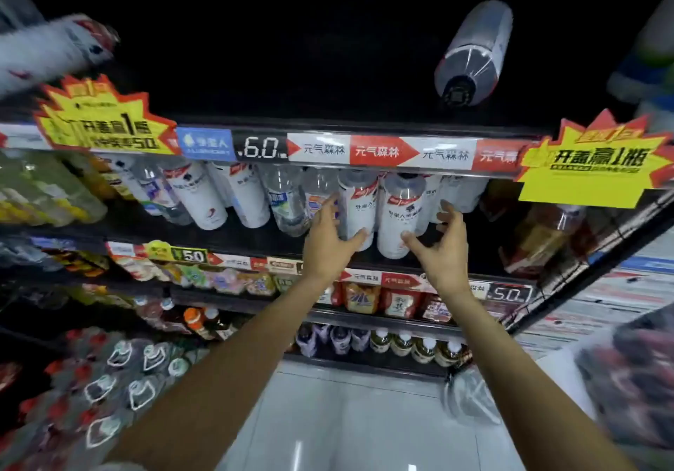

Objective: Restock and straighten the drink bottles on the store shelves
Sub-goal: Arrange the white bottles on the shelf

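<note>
L hand (330, 231) grips white-labelled clear plastic bottle (355, 206) on 2nd shelf (255, 237), under price strip; R hand (443, 242) spread, just beside twin bottle (399, 215). Square both w/ labels front, flush to edge, don't bump neighbours

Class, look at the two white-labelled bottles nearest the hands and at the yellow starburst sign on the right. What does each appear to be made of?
White-labelled bottles: probably clear plastic with a glossy white wrap; the see-through shoulders show above the label. Yellow starburst sign: likely printed card or thin plastic, flat with cut spikes.
</note>
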A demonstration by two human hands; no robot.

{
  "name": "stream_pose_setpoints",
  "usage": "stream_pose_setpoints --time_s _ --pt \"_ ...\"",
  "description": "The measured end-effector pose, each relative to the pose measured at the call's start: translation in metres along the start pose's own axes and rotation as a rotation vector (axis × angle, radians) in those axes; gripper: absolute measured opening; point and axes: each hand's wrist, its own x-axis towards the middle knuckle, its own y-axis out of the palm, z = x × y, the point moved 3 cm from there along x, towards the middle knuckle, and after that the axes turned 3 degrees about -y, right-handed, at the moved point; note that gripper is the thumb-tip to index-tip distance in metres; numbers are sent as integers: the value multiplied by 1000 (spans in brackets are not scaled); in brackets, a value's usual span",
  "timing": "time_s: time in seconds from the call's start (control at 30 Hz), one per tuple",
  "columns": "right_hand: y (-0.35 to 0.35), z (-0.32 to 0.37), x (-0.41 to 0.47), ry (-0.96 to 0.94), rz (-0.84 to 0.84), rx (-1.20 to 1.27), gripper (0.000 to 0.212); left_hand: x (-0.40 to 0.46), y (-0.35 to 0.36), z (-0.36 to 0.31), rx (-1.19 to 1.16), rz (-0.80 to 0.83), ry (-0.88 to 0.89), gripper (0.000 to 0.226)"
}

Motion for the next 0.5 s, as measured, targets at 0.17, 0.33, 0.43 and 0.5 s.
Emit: stream_pose_setpoints --time_s 0.17,0.33,0.43,0.5 --pt "22 -11 21 -24 -5 44 97 10 26 -10 28 -331 103 88" --pt "35 -14 29 -79 -7 -11 97 21 40 -16 102 -515 106 94" --pt "36 -14 32 -85 -28 -56 86 28 39 -16 79 -524 106 89" --pt "31 -16 30 -71 -58 -53 83 26 37 -15 35 -514 113 86"
